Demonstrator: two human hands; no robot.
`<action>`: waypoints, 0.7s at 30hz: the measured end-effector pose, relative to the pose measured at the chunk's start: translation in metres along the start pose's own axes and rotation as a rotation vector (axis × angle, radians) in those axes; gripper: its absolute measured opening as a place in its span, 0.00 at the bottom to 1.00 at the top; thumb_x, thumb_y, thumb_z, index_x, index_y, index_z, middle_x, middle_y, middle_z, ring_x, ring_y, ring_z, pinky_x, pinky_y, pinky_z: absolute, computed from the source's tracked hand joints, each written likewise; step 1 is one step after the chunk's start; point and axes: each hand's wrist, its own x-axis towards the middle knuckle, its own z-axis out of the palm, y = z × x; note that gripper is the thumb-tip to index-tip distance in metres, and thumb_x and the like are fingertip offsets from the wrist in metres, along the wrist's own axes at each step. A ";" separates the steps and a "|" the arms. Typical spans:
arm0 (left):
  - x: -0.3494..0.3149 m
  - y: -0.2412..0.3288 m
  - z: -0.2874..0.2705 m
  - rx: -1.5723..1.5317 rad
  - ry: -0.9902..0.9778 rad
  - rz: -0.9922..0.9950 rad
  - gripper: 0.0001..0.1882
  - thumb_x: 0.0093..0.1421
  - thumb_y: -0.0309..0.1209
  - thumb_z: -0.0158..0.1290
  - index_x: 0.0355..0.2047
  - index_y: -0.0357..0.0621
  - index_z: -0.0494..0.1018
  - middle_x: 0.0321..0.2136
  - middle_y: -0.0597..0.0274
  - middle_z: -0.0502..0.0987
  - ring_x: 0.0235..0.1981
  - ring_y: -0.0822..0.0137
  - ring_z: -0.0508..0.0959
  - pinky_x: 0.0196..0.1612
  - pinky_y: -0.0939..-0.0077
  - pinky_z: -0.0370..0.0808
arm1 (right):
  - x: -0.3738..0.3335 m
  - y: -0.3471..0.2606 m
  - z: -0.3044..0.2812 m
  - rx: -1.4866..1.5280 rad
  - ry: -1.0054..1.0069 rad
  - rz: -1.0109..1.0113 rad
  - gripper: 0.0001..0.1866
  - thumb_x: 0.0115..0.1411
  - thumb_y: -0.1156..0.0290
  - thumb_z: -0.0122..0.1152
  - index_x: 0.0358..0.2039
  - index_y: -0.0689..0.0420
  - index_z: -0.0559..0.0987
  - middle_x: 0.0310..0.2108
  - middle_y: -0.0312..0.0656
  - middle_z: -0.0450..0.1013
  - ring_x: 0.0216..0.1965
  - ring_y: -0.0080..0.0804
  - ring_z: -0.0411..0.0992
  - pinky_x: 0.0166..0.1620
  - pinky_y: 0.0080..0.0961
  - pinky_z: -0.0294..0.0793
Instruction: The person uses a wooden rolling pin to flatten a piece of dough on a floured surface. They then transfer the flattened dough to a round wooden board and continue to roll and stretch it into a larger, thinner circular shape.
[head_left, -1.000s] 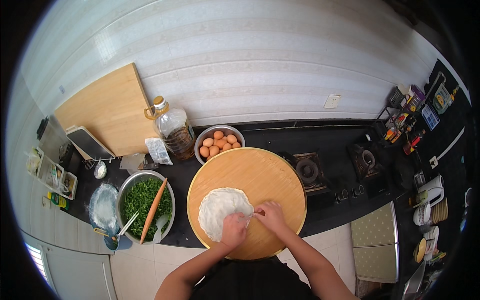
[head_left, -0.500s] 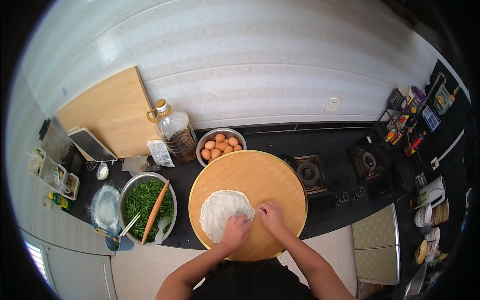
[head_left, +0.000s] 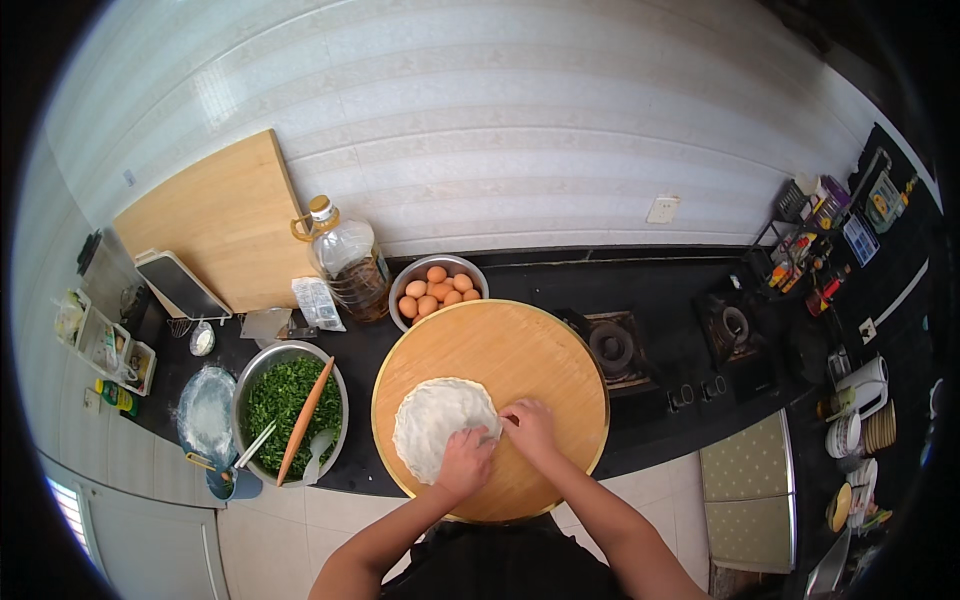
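A flat, pale round of dough (head_left: 432,425) with an uneven rim lies on the left part of a round wooden board (head_left: 530,350). My left hand (head_left: 467,460) rests over the lower right of the dough, its fingers closed at the edge. Just up and to the right, my right hand (head_left: 529,427) pinches the rim of the same dough between bent fingers. The fingertips of both hands are close together, and the bit of edge between them is partly hidden.
Left of the board stands a steel bowl (head_left: 343,385) of chopped greens (head_left: 275,405), with a rolling pin (head_left: 306,420) across it and a spoon (head_left: 319,450) inside. Behind are a bowl of eggs (head_left: 437,290) and an oil bottle (head_left: 352,265). A gas stove (head_left: 612,345) lies right.
My right hand has moved slightly up and left, onto the dough's right edge. My left hand stays at the lower right edge, nearly in place. The whole view has shifted slightly.
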 end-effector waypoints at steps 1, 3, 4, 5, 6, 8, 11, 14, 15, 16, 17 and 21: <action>0.000 0.000 0.000 0.000 -0.002 -0.002 0.17 0.47 0.26 0.55 0.40 0.43 0.77 0.47 0.52 0.72 0.48 0.52 0.71 0.51 0.57 0.67 | 0.001 -0.002 -0.001 -0.008 -0.017 0.005 0.06 0.53 0.66 0.65 0.31 0.51 0.83 0.29 0.39 0.78 0.36 0.42 0.74 0.42 0.39 0.70; 0.000 0.001 -0.001 0.004 -0.005 0.005 0.17 0.47 0.26 0.55 0.40 0.43 0.77 0.47 0.52 0.72 0.48 0.52 0.71 0.50 0.57 0.67 | -0.002 -0.001 0.003 0.042 -0.008 0.010 0.06 0.55 0.66 0.64 0.32 0.51 0.83 0.29 0.40 0.78 0.36 0.43 0.75 0.41 0.40 0.70; 0.001 0.001 -0.001 0.006 -0.006 0.008 0.17 0.47 0.26 0.55 0.40 0.43 0.77 0.47 0.52 0.72 0.48 0.52 0.71 0.50 0.57 0.66 | -0.004 0.000 0.005 0.067 -0.004 0.013 0.06 0.55 0.67 0.63 0.32 0.51 0.83 0.30 0.41 0.79 0.35 0.43 0.75 0.40 0.40 0.71; 0.001 0.000 -0.001 0.003 0.003 0.013 0.18 0.46 0.25 0.55 0.40 0.43 0.77 0.47 0.53 0.72 0.47 0.52 0.71 0.50 0.57 0.67 | -0.007 0.001 0.006 0.081 0.032 0.017 0.05 0.56 0.67 0.62 0.32 0.51 0.83 0.30 0.41 0.79 0.35 0.44 0.75 0.40 0.40 0.71; 0.001 -0.001 0.000 0.000 0.013 0.017 0.18 0.46 0.25 0.56 0.40 0.43 0.77 0.47 0.53 0.73 0.46 0.52 0.71 0.49 0.57 0.67 | -0.009 0.000 0.008 0.096 0.068 0.022 0.05 0.57 0.68 0.62 0.33 0.52 0.83 0.29 0.42 0.79 0.34 0.44 0.76 0.40 0.40 0.71; -0.001 -0.004 0.003 -0.026 0.020 0.020 0.19 0.45 0.24 0.56 0.41 0.44 0.78 0.47 0.53 0.73 0.46 0.52 0.72 0.48 0.56 0.68 | -0.013 -0.001 0.008 0.101 0.068 0.023 0.06 0.58 0.70 0.60 0.34 0.52 0.83 0.30 0.43 0.79 0.35 0.44 0.76 0.40 0.41 0.71; -0.003 -0.009 0.001 -0.099 0.063 0.011 0.19 0.47 0.23 0.54 0.42 0.42 0.77 0.48 0.52 0.74 0.48 0.49 0.72 0.50 0.55 0.68 | -0.014 -0.006 -0.002 0.073 0.012 -0.003 0.08 0.59 0.72 0.56 0.38 0.52 0.81 0.33 0.44 0.79 0.37 0.45 0.75 0.43 0.42 0.70; 0.004 -0.019 -0.020 -0.141 0.212 -0.062 0.19 0.50 0.22 0.51 0.44 0.38 0.76 0.48 0.49 0.74 0.50 0.46 0.72 0.54 0.54 0.66 | -0.014 -0.015 -0.013 0.007 0.001 -0.061 0.13 0.60 0.73 0.54 0.45 0.52 0.79 0.38 0.44 0.78 0.42 0.45 0.74 0.46 0.42 0.69; 0.007 -0.029 -0.029 -0.122 0.269 -0.121 0.19 0.50 0.21 0.51 0.44 0.37 0.76 0.49 0.47 0.74 0.51 0.44 0.71 0.55 0.53 0.66 | -0.014 -0.016 -0.015 -0.038 -0.042 -0.082 0.14 0.60 0.73 0.54 0.47 0.52 0.79 0.39 0.45 0.78 0.43 0.46 0.74 0.47 0.43 0.69; 0.008 -0.039 -0.039 -0.104 0.325 -0.179 0.19 0.51 0.21 0.50 0.45 0.36 0.75 0.49 0.45 0.74 0.52 0.43 0.71 0.56 0.53 0.65 | -0.014 -0.016 -0.016 -0.084 -0.085 -0.103 0.16 0.60 0.73 0.53 0.49 0.53 0.78 0.41 0.45 0.77 0.44 0.46 0.73 0.48 0.43 0.68; 0.007 -0.053 -0.045 -0.073 0.336 -0.227 0.19 0.52 0.21 0.50 0.46 0.36 0.75 0.50 0.44 0.73 0.52 0.42 0.71 0.57 0.52 0.64 | -0.014 -0.016 -0.016 -0.066 -0.067 -0.098 0.17 0.60 0.73 0.53 0.50 0.53 0.77 0.42 0.46 0.77 0.45 0.46 0.73 0.49 0.43 0.68; 0.009 -0.091 -0.060 -0.019 0.339 -0.328 0.20 0.54 0.21 0.50 0.49 0.35 0.74 0.53 0.39 0.70 0.54 0.39 0.69 0.59 0.50 0.63 | -0.023 -0.006 -0.014 -0.098 -0.039 -0.107 0.21 0.60 0.73 0.54 0.55 0.52 0.74 0.49 0.51 0.74 0.52 0.47 0.71 0.56 0.42 0.66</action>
